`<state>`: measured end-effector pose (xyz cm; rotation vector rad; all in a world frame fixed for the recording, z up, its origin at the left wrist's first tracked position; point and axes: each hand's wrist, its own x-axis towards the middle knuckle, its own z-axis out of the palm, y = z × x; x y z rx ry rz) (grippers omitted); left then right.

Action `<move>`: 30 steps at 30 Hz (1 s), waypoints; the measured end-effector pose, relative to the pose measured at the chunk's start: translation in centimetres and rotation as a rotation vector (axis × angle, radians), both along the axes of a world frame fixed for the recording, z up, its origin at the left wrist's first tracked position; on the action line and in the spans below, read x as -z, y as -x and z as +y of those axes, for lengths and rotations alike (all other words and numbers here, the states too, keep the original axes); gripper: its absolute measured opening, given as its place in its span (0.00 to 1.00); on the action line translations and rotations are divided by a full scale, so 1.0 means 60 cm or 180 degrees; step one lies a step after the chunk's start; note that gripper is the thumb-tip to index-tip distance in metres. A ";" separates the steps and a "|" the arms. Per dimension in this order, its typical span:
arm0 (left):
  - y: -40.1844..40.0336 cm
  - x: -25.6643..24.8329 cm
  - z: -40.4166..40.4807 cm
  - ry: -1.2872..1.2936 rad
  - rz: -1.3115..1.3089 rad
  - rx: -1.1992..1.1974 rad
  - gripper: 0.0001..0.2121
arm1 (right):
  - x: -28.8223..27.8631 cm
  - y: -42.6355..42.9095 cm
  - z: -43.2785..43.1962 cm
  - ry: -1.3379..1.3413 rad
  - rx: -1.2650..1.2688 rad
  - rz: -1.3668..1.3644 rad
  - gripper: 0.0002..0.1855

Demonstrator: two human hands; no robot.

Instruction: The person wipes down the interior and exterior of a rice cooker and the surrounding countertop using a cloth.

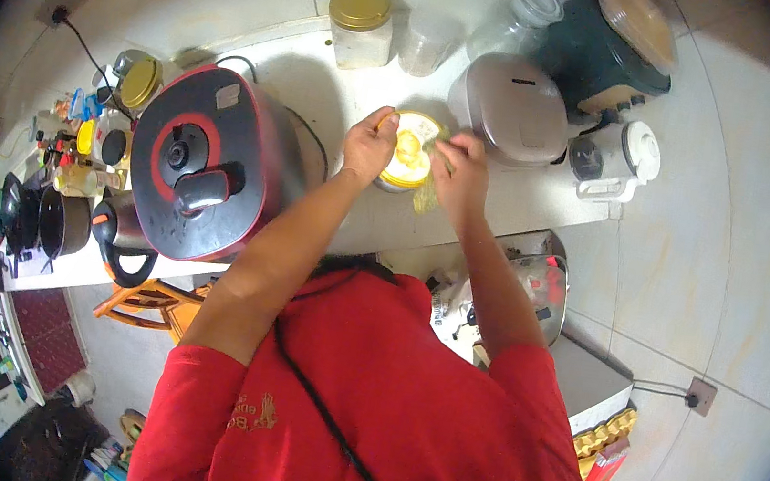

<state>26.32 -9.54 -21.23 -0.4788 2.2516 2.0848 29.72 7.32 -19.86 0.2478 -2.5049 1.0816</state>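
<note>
A round container with a yellow rim stands on the pale counter in front of me, with something pale yellow inside it. My left hand grips its left edge, thumb at the rim. At the right edge is my right hand, its fingers pinched on a thin, crumpled yellow-green cloth or film that hangs down beside the container. What the yellow contents are I cannot tell.
A large black and red cooker stands left, a grey lidded appliance close at right, with a blender jug beyond. Behind are a gold-lidded jar, a clear plastic container and a glass jar. The counter's front edge runs before me.
</note>
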 end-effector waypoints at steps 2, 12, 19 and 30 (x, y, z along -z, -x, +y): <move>-0.003 0.004 -0.001 0.0168 0.0030 -0.0043 0.19 | -0.025 -0.037 -0.008 -0.0215 -0.0146 0.0094 0.09; -0.003 0.001 -0.017 -0.0219 0.0118 0.0207 0.20 | -0.040 0.087 -0.058 -0.0781 -0.0192 0.0216 0.07; 0.008 0.039 -0.021 0.0457 0.0176 0.0336 0.22 | -0.026 0.038 0.000 -0.0662 -0.0010 0.0349 0.08; -0.042 -0.042 -0.053 -0.0684 -0.0342 0.1249 0.40 | -0.058 0.067 -0.061 -0.0929 -0.0808 -0.0005 0.09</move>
